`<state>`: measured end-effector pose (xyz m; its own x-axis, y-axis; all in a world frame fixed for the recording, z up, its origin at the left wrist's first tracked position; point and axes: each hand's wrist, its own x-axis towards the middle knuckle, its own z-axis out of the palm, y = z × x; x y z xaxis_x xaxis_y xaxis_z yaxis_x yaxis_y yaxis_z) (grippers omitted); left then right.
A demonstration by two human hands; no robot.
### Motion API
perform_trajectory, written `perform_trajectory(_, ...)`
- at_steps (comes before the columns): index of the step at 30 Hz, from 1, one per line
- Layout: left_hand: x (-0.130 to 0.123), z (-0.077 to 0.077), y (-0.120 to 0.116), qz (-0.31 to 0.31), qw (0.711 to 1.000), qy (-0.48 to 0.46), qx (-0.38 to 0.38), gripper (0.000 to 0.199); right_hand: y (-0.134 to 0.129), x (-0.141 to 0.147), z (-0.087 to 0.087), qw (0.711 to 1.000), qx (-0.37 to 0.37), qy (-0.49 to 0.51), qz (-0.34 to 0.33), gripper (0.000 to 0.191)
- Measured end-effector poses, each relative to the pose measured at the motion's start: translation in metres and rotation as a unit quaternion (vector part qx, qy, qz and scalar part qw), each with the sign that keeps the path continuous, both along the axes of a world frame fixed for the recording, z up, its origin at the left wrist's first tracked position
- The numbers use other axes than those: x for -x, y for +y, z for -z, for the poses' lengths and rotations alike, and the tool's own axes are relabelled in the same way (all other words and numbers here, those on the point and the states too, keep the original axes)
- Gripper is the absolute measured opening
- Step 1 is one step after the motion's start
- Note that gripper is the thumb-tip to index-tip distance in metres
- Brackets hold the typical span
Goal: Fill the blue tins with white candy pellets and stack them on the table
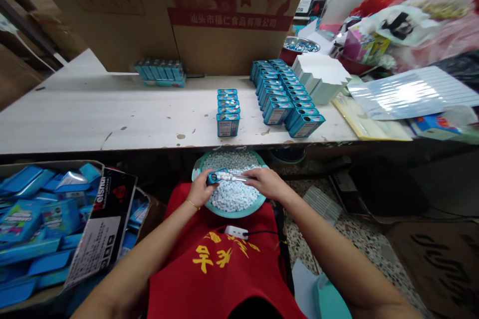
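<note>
A teal basin (245, 213) full of small white and pale blue candies (235, 197) rests on my lap. Over its left side my left hand (200, 189) grips a small blue tin (213, 177), its open end facing the basin's middle. My right hand (267, 182) holds a metal scoop (241, 178) whose tip, loaded with white candies, is at the tin's opening. On the table edge beyond stands a short row of blue tins (228, 124), with a few candies lying on top of some.
Several filled rows of blue tins (279, 109) stand to the right, beside stacked white card (318, 77). A wrapped pack of tins (160, 74) sits before a large carton (232, 45). At left, a box (108, 224) holds many blue tins. A white power strip (236, 232) lies on my red apron.
</note>
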<state>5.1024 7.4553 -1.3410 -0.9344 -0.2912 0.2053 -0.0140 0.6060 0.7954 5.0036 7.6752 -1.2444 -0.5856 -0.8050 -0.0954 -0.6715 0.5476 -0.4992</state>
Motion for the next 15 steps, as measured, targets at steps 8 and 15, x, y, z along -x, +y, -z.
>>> perform_trajectory(8,-0.002,-0.010,0.001,0.006,0.999,0.004,0.046,0.040,-0.033,-0.031,-0.040,0.972,-0.139,0.189,-0.020,0.027)
perform_trajectory(15,0.016,-0.050,-0.009,0.040,0.996,0.070,-0.026,0.035,0.007,-0.012,-0.042,0.993,0.070,0.086,0.041,0.029)
